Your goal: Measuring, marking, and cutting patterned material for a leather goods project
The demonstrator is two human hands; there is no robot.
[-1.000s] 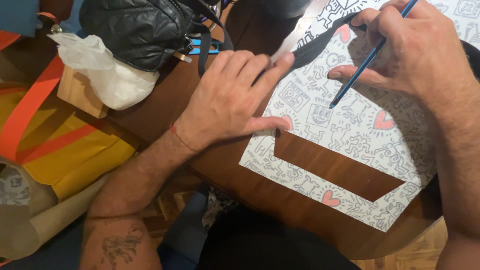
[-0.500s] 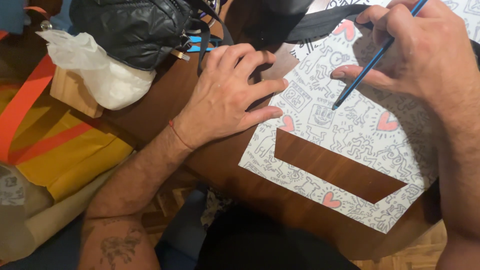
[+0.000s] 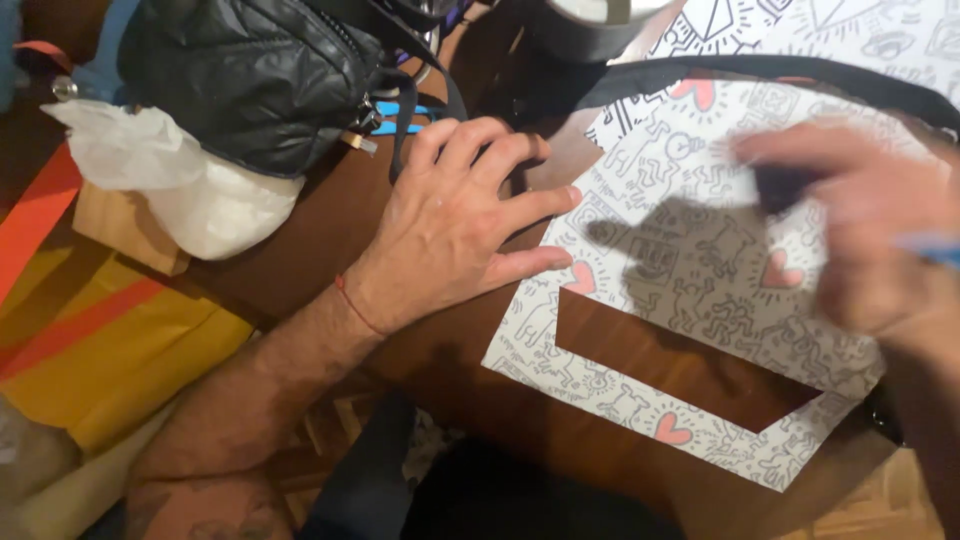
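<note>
Paper (image 3: pixel 700 260) with black doodles and red hearts lies on the brown table (image 3: pixel 400 250), in the middle and right of the frame. It has a long hole cut in it, and the wood shows through.

The left hand (image 3: pixel 450 230) lies flat, fingers (image 3: pixel 520 205) spread, and the tips press on the paper's left edge. The right hand (image 3: pixel 860 230), at the right of the frame, is above the paper and very blurry. It has something thin and blue (image 3: pixel 930 250), maybe a pen, but I cannot tell how its fingers grip it.

The paper could slide or crumple if the left hand lets up, because only the fingertips pin it. A black bag (image 3: pixel 250 80) and a white bag (image 3: pixel 180 180) sit at the upper left.
</note>
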